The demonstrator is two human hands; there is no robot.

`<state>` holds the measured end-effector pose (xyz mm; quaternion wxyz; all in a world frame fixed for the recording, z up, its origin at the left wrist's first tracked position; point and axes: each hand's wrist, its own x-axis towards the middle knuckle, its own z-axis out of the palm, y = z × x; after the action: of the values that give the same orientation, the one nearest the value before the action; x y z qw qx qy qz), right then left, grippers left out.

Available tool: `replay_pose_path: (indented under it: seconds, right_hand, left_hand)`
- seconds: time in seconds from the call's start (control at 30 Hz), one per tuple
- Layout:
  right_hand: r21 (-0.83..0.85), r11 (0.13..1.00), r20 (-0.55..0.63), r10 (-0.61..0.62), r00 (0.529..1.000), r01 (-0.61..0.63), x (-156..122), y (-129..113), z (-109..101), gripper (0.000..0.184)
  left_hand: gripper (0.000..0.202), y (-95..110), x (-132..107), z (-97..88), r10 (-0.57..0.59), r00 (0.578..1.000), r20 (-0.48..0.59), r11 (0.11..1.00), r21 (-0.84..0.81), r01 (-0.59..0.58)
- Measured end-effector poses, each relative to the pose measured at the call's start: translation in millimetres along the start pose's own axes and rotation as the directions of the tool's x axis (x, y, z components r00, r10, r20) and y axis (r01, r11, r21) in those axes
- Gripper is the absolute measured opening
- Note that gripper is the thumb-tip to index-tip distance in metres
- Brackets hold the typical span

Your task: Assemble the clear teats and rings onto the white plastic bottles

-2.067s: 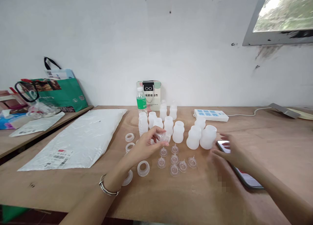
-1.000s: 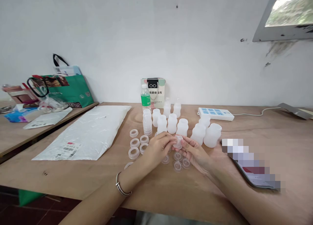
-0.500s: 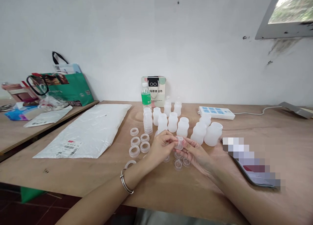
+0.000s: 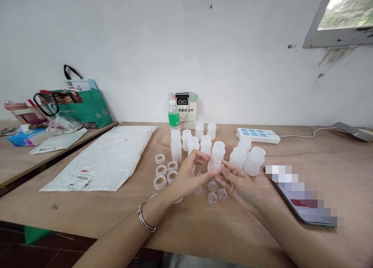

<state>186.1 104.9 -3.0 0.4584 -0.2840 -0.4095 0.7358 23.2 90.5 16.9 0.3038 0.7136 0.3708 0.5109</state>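
Note:
Both hands are at a small translucent ribbed bottle collar (image 4: 215,165) in front of the bottles. My left hand (image 4: 189,174) has thumb and forefinger around its left side. On its right side, the fingers of my right hand (image 4: 237,180) pinch it; whether a nipple sits inside it I cannot tell. Clear bottle nipples (image 4: 212,198) lie on the table just below the hands. Several loose collar rings (image 4: 160,182) lie to the left, partly covered by my left arm. Behind stand frosted baby bottles (image 4: 206,144), several open-topped, and two at the back topped with nipples (image 4: 200,119).
A white plastic mailer (image 4: 113,151) covers the table's left part. A water bottle (image 4: 174,118) and a paper bag (image 4: 190,110) stand by the wall. At the right are a power strip (image 4: 258,135) and a phone (image 4: 305,205). A green bag (image 4: 90,108) stands on the left table.
My left fingers have spread from a pinch at the collar's edge to a wider hold around it. The collar now faces me more fully. My right hand keeps its grip.

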Motion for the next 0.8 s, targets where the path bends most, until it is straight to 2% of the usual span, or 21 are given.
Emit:
replay_pose_path:
  seconds: [0.1, 0.17, 0.27, 0.3, 0.37, 0.47, 0.53, 0.63, 0.7, 0.73, 0.8]
  right_hand:
    - [-0.105, 0.992, -0.066, -0.077, 0.995, 0.070, -5, -8, -5, 0.031]
    - [-0.160, 0.978, -0.119, -0.153, 0.981, 0.133, -10, -15, -14, 0.030]
    - [-0.179, 0.975, -0.197, -0.166, 0.966, 0.131, -23, -24, -33, 0.031]
    - [-0.197, 0.976, -0.211, -0.137, 0.968, 0.096, -28, -25, -40, 0.032]
    - [-0.280, 0.960, -0.219, -0.083, 0.972, 0.019, -38, -23, -54, 0.035]
    - [-0.466, 0.883, -0.211, -0.055, 0.976, -0.051, -49, -14, -69, 0.035]
    - [-0.645, 0.764, -0.195, -0.120, 0.974, -0.035, -51, -9, -75, 0.034]
    - [-0.901, 0.433, -0.107, -0.293, 0.950, 0.032, -49, -5, -81, 0.025]
    - [-0.969, 0.243, -0.046, -0.349, 0.936, 0.043, -46, -5, -84, 0.020]
    - [-0.980, 0.193, -0.026, -0.357, 0.934, 0.046, -44, -4, -85, 0.020]
    - [-0.985, 0.163, -0.002, -0.357, 0.934, 0.060, -40, -2, -87, 0.018]
  left_hand:
    - [0.029, 2, 5, -16.1, 0.002, 1.000, 0.005, 0.999, -0.035, -0.002]
    - [0.034, 0, 12, -39.6, -0.018, 1.000, -0.023, 0.999, 0.041, 0.019]
    - [0.050, -14, 23, -88.6, -0.055, 0.974, -0.218, 0.945, 0.302, 0.121]
    - [0.054, -21, 27, -104.8, -0.094, 0.948, -0.304, 0.873, 0.433, 0.226]
    - [0.056, -38, 32, -131.4, -0.263, 0.881, -0.393, 0.604, 0.645, 0.468]
    - [0.044, -64, 37, -150.8, -0.350, 0.841, -0.413, 0.451, 0.712, 0.538]
    - [0.034, -81, 39, -153.1, -0.385, 0.832, -0.399, 0.412, 0.733, 0.542]
    - [0.029, -100, 41, -151.6, -0.436, 0.817, -0.377, 0.368, 0.754, 0.544]
    - [0.031, -107, 42, -151.0, -0.455, 0.815, -0.357, 0.363, 0.762, 0.537]
    - [0.031, -109, 42, -151.0, -0.462, 0.816, -0.347, 0.367, 0.763, 0.532]
    - [0.032, -110, 42, -150.7, -0.470, 0.819, -0.329, 0.378, 0.763, 0.524]
